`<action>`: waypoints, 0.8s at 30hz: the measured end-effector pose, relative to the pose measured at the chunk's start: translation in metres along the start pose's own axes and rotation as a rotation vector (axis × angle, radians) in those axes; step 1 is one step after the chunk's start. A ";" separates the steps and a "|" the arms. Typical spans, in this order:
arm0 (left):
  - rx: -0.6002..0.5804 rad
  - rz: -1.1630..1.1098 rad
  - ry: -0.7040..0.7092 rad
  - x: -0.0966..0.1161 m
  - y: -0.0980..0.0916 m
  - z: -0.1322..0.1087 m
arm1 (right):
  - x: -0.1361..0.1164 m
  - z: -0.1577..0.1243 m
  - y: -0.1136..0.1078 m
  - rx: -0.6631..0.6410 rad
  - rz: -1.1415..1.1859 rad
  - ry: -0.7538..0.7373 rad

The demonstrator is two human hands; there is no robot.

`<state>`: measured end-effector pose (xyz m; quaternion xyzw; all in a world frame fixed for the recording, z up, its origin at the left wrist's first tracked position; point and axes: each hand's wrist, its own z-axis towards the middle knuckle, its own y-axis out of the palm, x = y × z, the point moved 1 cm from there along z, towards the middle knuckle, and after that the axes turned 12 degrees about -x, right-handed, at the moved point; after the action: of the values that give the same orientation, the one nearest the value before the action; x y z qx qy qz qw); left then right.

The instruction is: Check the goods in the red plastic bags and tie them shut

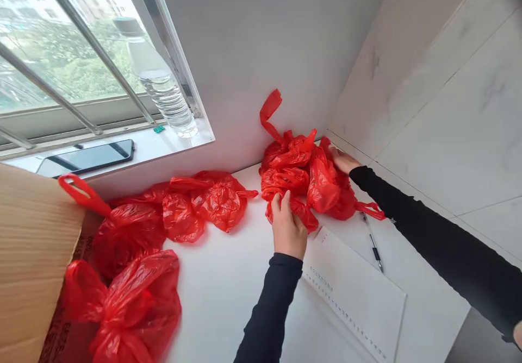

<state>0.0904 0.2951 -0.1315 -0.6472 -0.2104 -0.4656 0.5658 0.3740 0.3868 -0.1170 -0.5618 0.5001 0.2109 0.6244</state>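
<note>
Monitoring remotely, I found red bags heaped just beyond the notebook, apparently light, soft and slippery, best held at their knots, the left hand half-curled against one, the right hand's fingers mostly hidden, neither grip confirmable.

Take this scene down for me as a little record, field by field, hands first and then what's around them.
Left hand: at the front of the right-hand pile of red bags
Right hand: at that pile's right side, fingertips hidden
Other red bags: along the wall and down the table's left side
Cardboard: left edge of the view
White pad: on the table, in front of the pile
Pen: right of the pad
Windowsill: clear bottle, upright, partly filled; dark phone, lying flat
</note>
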 end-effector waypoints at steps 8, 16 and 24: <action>0.100 0.287 0.029 0.009 0.028 -0.057 | 0.075 -0.139 -0.014 0.065 -0.272 -0.451; 0.215 0.604 -0.137 0.011 0.038 -0.080 | 0.177 -0.197 0.003 0.216 -0.287 -0.566; 0.311 0.603 -0.094 -0.007 0.037 -0.071 | 0.196 -0.185 -0.005 0.290 -0.314 -0.571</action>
<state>0.0907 0.2210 -0.1626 -0.6071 -0.1041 -0.2095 0.7594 0.3869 0.1585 -0.2592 -0.4557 0.2378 0.1877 0.8370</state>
